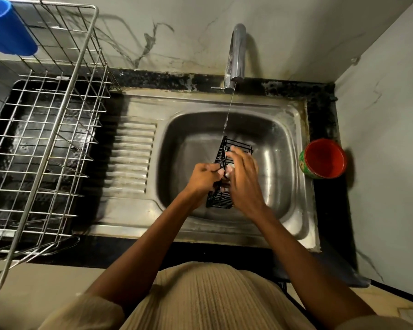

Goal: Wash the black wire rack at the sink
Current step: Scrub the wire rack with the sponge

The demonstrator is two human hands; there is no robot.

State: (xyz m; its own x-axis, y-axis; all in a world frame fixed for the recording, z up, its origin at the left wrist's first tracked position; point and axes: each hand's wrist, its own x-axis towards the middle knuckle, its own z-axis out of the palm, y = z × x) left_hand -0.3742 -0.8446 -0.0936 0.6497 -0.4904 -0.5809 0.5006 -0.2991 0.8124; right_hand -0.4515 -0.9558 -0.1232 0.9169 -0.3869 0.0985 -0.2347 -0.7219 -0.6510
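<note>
I see the black wire rack (227,163) held over the bowl of the steel sink (279,129), tipped up on its long edge so its far end points toward the tap (236,53). A thin stream of water (228,113) falls from the spout and lands on that far end. The left hand (204,178) grips the rack's left edge — fingers curled round the wire near its middle. The right hand (244,179) lies against the rack's right face with its fingers fairly straight and close together, pressing on the grid; something pale shows under the fingertips, but I cannot tell what it is. The near end of the rack sticks out below both hands, just above the sink's front wall.

To the left of the bowl are the ribbed draining board (131,158) and, beyond it, a metal dish drainer (45,129) over a dark tray, with a blue cup (7,27) hung at its top corner. On the dark counter to the right of the sink stands a red-lined cup (324,159) — green on the outside. The wall behind is pale marble.
</note>
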